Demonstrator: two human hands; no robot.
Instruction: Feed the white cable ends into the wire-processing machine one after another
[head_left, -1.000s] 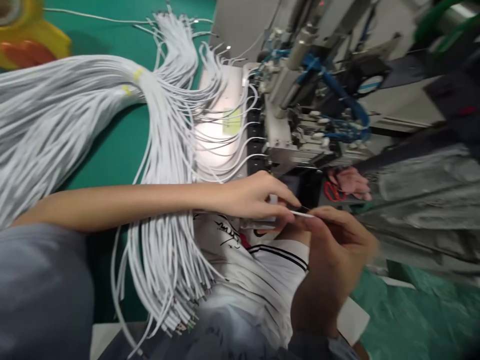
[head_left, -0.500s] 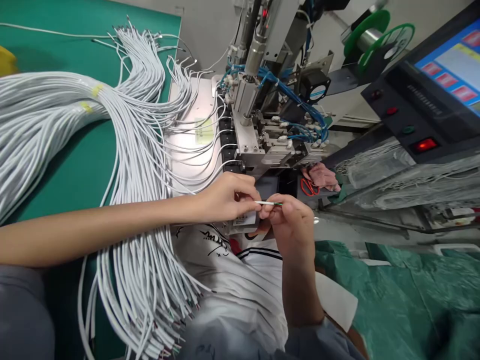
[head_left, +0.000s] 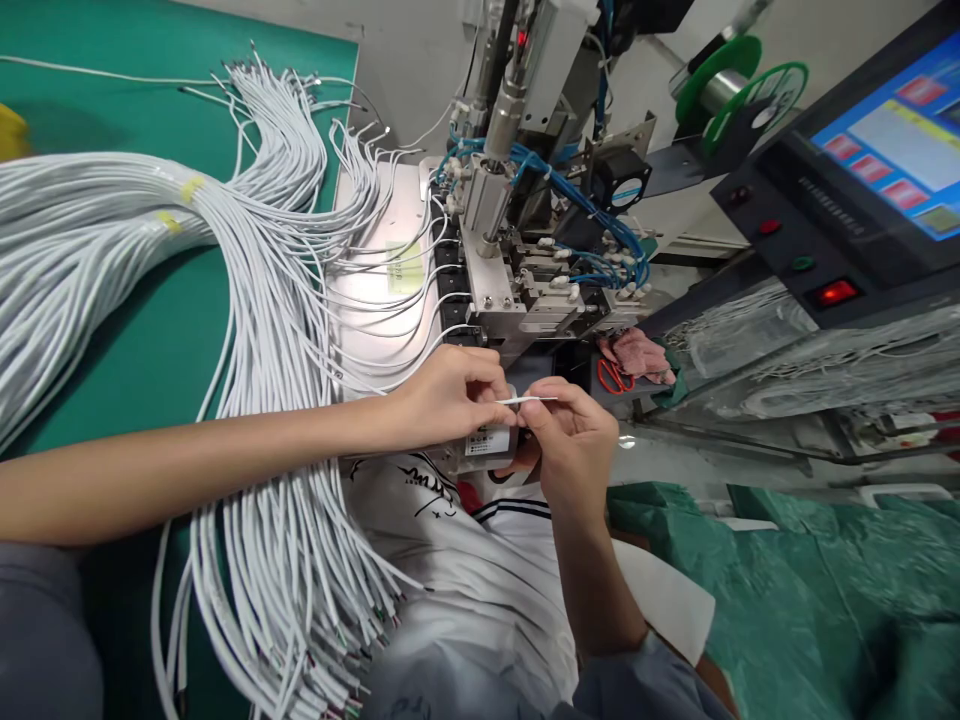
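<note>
My left hand [head_left: 450,398] and my right hand [head_left: 571,440] meet just below the metal head of a wiring machine [head_left: 517,270]. Both pinch the end of one thin white cable [head_left: 529,400], which lies level between the fingertips. A big bundle of white cables [head_left: 247,300] drapes across the green mat [head_left: 172,340] and under my left forearm, with their stripped ends hanging near my lap. Several cables run from the bundle into the black slots [head_left: 450,290] on the machine's left side.
A control panel with a touch screen [head_left: 892,150] and a lit red switch [head_left: 836,293] stands at right. Green wire spools [head_left: 739,75] sit behind the machine. Red-handled scissors [head_left: 611,375] and a pink cloth [head_left: 637,352] lie beside clear plastic bags [head_left: 810,350].
The view swung right and steadied, bringing the control panel into sight. Both hands shifted slightly left and up with the cable end still pinched between them.
</note>
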